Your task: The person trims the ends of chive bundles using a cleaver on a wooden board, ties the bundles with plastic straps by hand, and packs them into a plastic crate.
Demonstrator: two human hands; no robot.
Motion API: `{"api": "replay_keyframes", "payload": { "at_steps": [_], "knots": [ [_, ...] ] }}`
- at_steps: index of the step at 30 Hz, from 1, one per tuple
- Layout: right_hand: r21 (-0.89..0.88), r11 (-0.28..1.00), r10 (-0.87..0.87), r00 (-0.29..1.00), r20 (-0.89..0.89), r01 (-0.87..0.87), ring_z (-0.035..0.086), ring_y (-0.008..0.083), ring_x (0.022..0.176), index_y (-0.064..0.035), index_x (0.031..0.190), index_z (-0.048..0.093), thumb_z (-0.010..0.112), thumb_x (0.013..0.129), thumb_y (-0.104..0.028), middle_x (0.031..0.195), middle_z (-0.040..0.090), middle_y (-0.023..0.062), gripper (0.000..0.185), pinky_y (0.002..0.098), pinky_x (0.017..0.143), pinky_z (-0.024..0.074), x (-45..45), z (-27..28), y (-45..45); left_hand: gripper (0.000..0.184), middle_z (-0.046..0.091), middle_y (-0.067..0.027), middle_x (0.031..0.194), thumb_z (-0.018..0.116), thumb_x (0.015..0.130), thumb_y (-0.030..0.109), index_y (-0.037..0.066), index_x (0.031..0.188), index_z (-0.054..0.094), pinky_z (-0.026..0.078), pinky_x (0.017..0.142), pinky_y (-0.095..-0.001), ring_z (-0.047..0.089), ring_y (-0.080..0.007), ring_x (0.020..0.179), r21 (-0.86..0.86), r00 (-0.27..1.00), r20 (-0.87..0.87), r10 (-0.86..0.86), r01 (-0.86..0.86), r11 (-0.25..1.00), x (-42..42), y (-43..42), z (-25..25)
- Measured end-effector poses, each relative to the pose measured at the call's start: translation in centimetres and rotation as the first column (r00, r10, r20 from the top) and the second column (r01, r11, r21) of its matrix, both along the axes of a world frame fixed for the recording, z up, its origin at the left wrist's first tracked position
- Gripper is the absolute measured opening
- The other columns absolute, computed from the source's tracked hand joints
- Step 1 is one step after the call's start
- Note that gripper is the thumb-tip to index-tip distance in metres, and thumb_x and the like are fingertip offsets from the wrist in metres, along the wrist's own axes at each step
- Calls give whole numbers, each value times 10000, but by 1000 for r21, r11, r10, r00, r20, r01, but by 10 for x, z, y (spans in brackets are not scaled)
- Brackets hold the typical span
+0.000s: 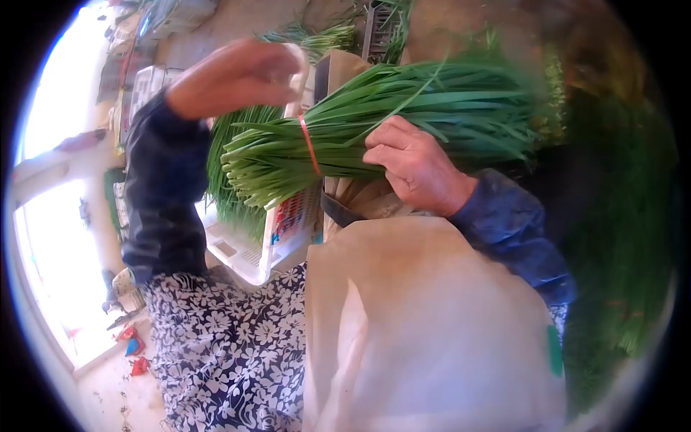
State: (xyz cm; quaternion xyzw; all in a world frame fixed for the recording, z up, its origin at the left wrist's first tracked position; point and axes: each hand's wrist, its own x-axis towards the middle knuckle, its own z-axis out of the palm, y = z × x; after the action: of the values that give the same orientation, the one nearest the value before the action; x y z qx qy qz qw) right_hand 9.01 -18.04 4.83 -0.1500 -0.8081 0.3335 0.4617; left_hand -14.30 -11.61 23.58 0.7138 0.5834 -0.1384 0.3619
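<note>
A thick bundle of garlic chives lies across the view above my lap, cut stem ends to the left and leaf tips to the right. A red band circles it near the stems. My right hand is closed against the near side of the bundle, right of the band, gripping its leaves. Above the stem ends, my left hand is raised and apart from the bundle. Motion smears its fingers, so I cannot see whether they hold anything.
Left of my lap stands a white plastic crate with more chives in it. Chives and a dark slatted crate lie on the floor ahead. A dim, blurred mass of greens fills the right side.
</note>
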Motion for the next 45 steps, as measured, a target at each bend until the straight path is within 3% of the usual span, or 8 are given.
{"api": "replay_keyframes", "payload": {
  "at_steps": [7,9,15,19,30,35,39,45],
  "knots": [
    [-38,999,40,998,46,-38,582,312,899,7,829,621,588,645,51,925,620,138,192,366,773,505,12,-2,4,858,466,-239,1357,725,840,342,5,1473,254,373,1037,-388,478,-310,1230,239,877,275,-394,334,912,21,-2,-116],
    [-34,999,-24,1000,17,24,580,282,889,-18,788,632,597,656,-21,903,612,111,137,376,760,509,15,-5,5,869,457,-232,1379,732,831,335,25,1484,250,351,1059,-407,441,-316,1281,-177,878,437,194,-127,976,12,-11,-100],
    [119,973,-205,977,59,197,598,259,836,-27,909,632,609,670,-9,1018,612,101,241,361,695,517,18,29,9,1063,431,-157,1428,849,622,262,59,1491,270,356,1057,-399,420,-278,1314,14,978,47,-205,204,979,-42,-51,-50],
    [262,951,-220,955,201,164,561,228,746,-73,817,580,601,680,-102,861,540,68,142,346,613,475,2,10,17,937,508,-167,1345,839,606,187,43,1416,391,393,1040,-370,512,-256,1223,-18,947,184,265,-266,964,-56,-77,-58],
    [84,962,-260,783,566,259,561,225,610,-67,814,576,616,681,-60,775,480,79,139,347,482,460,97,43,-3,942,538,-105,1278,727,540,-9,31,1425,406,372,1038,-313,511,-218,1187,-17,870,344,353,-370,929,-82,-102,-94],
    [331,670,-563,164,810,664,638,326,790,-57,984,633,622,768,-113,883,609,129,224,420,614,508,199,35,3,969,525,-106,1319,730,539,9,40,1445,387,357,1061,-317,493,-201,1216,-151,804,380,457,-433,889,-94,-100,-105],
    [-74,675,-670,651,358,735,635,309,793,-37,1083,624,591,769,41,950,622,147,325,357,712,519,175,35,12,967,576,-97,1259,770,543,81,32,1435,400,367,1055,-315,529,-194,1166,-224,777,371,508,-456,861,-96,-95,-106],
    [-69,728,-670,729,140,682,609,337,928,-9,1057,628,658,769,30,1009,631,155,292,363,806,500,127,20,43,911,590,-90,1234,827,597,165,10,1401,427,389,1024,-304,535,-169,1140,-219,773,385,504,-454,864,-88,-97,-96]
  ]
}}
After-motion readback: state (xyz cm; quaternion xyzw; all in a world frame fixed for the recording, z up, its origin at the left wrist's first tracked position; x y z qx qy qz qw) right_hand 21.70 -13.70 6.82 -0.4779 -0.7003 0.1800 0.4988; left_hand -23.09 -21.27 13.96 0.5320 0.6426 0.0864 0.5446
